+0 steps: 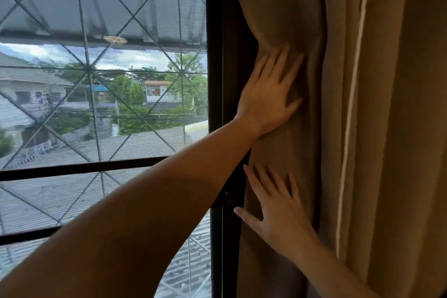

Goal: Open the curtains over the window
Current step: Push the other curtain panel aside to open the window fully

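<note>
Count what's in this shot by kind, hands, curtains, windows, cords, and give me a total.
Hands: 2, left hand above, right hand below, both flat on the fabric
Curtains: 1, brown curtain
Windows: 1, window
Cords: 1, white cord
Total: 5

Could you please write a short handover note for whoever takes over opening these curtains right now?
Left hand: flat, fingers spread, pressing the brown curtain above; no grip.
Right hand: flat on the same curtain lower down; no grip.
Curtain is bunched at the right of the dark window frame; the window in view is uncovered.
Left: tuck the folds further right if needed; the other side is out of view.
</note>
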`<action>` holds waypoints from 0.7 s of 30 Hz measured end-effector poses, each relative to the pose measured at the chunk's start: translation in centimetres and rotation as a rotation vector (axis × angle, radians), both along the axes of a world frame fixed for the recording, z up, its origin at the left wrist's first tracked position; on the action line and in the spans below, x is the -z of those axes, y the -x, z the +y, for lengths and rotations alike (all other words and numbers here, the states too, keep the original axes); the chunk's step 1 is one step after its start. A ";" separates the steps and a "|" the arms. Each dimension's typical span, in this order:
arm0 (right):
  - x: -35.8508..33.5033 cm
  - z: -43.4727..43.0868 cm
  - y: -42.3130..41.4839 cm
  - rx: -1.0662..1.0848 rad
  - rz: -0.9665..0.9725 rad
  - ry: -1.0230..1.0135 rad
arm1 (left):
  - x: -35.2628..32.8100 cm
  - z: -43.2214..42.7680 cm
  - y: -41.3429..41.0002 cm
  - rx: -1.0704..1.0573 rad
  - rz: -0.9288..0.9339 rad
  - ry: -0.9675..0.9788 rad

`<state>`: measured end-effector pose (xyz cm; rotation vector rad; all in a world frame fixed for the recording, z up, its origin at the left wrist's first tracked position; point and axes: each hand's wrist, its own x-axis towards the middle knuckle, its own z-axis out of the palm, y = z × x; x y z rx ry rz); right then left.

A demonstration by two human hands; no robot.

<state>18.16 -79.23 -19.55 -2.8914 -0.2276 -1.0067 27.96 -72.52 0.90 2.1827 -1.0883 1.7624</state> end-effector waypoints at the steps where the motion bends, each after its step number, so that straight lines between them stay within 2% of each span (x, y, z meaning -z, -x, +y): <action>1: 0.0 -0.4 0.0 0.004 0.007 -0.006 | 0.0 -0.4 0.1 0.002 0.005 -0.002; 12: 0.3 -3.4 -0.3 0.062 0.030 0.007 | -0.3 -3.0 0.0 0.096 0.064 0.023; 21: 0.3 -3.2 0.1 0.092 0.044 0.015 | 0.1 -1.7 1.0 0.068 0.087 0.002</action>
